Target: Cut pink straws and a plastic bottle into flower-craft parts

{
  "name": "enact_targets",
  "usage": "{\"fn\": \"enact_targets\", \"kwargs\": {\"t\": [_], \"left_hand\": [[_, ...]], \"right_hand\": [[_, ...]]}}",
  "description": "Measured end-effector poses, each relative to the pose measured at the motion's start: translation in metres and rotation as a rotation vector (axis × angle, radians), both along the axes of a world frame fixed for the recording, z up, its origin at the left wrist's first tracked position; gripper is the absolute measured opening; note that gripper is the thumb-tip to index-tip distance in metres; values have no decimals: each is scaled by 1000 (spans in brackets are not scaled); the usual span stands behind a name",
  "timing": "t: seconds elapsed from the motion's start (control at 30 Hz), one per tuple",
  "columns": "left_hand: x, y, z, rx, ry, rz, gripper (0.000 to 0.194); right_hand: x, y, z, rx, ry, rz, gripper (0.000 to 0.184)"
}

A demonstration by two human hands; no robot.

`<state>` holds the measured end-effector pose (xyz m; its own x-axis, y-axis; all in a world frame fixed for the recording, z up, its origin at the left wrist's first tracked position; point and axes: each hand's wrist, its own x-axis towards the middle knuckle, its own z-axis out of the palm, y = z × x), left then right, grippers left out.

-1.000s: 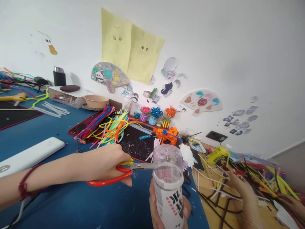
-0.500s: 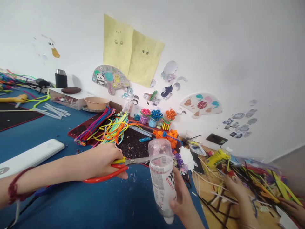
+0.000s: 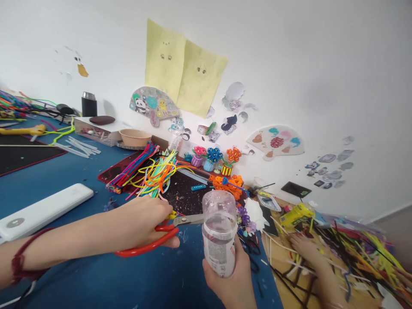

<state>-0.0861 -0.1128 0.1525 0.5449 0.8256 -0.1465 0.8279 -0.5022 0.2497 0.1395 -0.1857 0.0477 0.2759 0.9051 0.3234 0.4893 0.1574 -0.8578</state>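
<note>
My left hand (image 3: 151,221) is closed around the handles of red-handled scissors (image 3: 185,220), with the blades pointing right. The blade tips meet the side of a clear plastic bottle (image 3: 220,223) with a white printed label, and the bottle hides their ends. From below, my right hand (image 3: 230,277) grips the bottle, thumb on its left side and fingers behind. The bottle's rounded clear end points up and away from me. Its lower end is covered by my palm.
Bundled pipe cleaners (image 3: 154,171) lie on a dark mat beyond my hands, near small pipe-cleaner flower pots (image 3: 210,159). A white oblong device (image 3: 48,210) rests on the left. At the right, another person's hand (image 3: 305,246) works among scattered strips on a tan surface.
My right hand has turned the bottle, so its label faces differently and my thumb now shows on its left side. The other person's hand has shifted left and opened flatter.
</note>
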Motion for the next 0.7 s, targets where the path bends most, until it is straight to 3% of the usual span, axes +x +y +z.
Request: {"fn": "enact_targets", "kwargs": {"t": [0.53,0.7], "left_hand": [[5,4,-10,4,-163,-57,39],[5,3,-11,-11,-193,-93,38]], "right_hand": [[18,1,-16,8,-18,-54,69],[26,3,-14,-17,-8,42,55]]}}
